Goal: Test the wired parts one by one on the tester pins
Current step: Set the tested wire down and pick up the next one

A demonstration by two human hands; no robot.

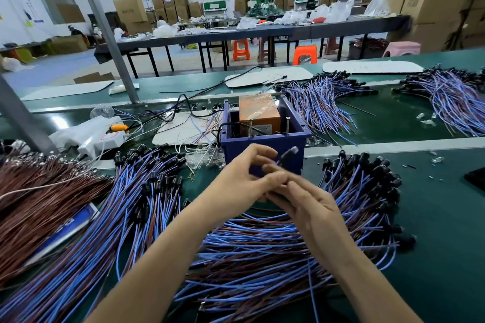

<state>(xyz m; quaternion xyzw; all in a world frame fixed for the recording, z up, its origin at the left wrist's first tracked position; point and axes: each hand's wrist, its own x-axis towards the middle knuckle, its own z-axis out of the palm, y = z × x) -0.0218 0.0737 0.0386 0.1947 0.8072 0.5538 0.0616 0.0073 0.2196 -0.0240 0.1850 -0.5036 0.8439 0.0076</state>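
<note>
Left: a bundle of blue and brown wired parts with black caps lies on the green counter.
Hands: your left hand and right hand meet, fingertips touching; blur hides which one pinches.
Part: a clear-tipped wired part rises between them, before the blue plastic tester box.

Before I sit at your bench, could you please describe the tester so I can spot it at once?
On the green belt, between the heaps of blue-and-brown wires, a dark blue open-topped box stands beyond the left hand and right hand. Unlike anything nearby, it holds an orange block under clear tape, with upright screws at its near rim.
</note>
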